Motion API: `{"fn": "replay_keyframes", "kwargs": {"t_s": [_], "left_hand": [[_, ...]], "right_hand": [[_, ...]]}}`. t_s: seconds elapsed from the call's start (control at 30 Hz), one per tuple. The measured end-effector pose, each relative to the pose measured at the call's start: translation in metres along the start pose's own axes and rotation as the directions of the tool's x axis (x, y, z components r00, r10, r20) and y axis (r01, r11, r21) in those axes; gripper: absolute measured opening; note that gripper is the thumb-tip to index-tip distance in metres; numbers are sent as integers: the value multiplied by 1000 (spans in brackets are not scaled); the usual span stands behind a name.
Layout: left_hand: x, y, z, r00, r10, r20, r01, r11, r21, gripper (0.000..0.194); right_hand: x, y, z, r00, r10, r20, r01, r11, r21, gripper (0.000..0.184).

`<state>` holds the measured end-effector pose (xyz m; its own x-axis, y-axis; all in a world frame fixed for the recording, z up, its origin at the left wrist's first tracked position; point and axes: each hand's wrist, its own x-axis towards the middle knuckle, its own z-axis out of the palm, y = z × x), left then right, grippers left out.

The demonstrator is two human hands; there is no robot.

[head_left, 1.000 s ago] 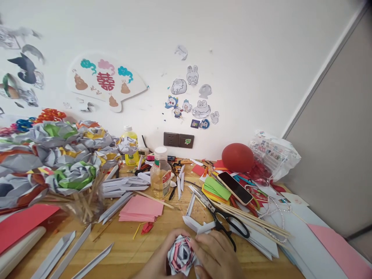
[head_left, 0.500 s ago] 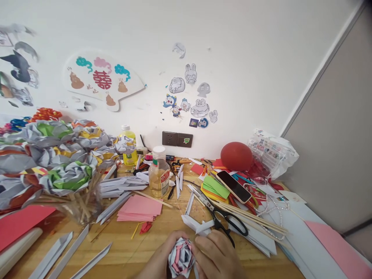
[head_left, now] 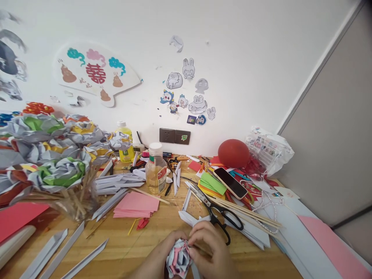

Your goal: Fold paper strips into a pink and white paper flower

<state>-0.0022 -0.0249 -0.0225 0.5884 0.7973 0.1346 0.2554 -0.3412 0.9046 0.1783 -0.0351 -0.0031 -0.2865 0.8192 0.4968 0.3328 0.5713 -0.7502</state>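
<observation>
Both of my hands meet at the bottom centre of the wooden table (head_left: pixel 139 244). Between them is a small folded paper flower (head_left: pixel 178 259) in white, pink and dark strips. My left hand (head_left: pixel 158 257) cups it from the left with curled fingers. My right hand (head_left: pixel 207 250) pinches its upper right edge with thumb and fingertips. Black-handled scissors (head_left: pixel 219 217) lie just beyond my right hand, next to a bundle of thin wooden skewers (head_left: pixel 250 215).
A stack of pink paper (head_left: pixel 135 204), a capped glue bottle (head_left: pixel 155 170), a yellow bottle (head_left: pixel 124 141), a phone (head_left: pixel 231 183) on coloured sheets and a red balloon (head_left: pixel 234 153) crowd the table. Finished paper flowers on sticks (head_left: pixel 49 155) fill the left. Folded white strips (head_left: pixel 58 250) lie front left.
My right hand has lifted from lying over the flower to pinching its upper edge. The flower sits a little lower in view, and the camera has tilted slightly.
</observation>
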Motion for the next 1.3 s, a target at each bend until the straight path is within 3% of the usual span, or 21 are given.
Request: {"fn": "replay_keyframes", "kwargs": {"t_s": [0.13, 0.27, 0.67, 0.97, 1.1, 1.3], "left_hand": [[-2, 10, 1, 1000, 23, -2, -23, 1000, 18, 48], [-2, 20, -2, 1000, 24, 5, -24, 999, 31, 45], [1, 21, -3, 998, 55, 23, -56, 998, 8, 44], [-3, 22, -3, 999, -28, 35, 28, 1000, -3, 44], [-1, 19, 0, 1000, -14, -2, 14, 1000, 15, 41], [-1, 23, -3, 998, -37, 41, 37, 999, -4, 44]], "right_hand": [[1, 2, 6, 968, 242, 61, -249, 922, 297, 5], [0, 5, 8, 942, 317, 111, -334, 845, 417, 16], [6, -4, 0, 953, 277, 121, -302, 889, 344, 14], [4, 2, 3, 947, 310, 80, -318, 886, 338, 27], [1, 5, 6, 952, 293, 86, -301, 854, 424, 34], [-1, 10, 8, 931, 337, 139, -359, 786, 504, 40]]}}
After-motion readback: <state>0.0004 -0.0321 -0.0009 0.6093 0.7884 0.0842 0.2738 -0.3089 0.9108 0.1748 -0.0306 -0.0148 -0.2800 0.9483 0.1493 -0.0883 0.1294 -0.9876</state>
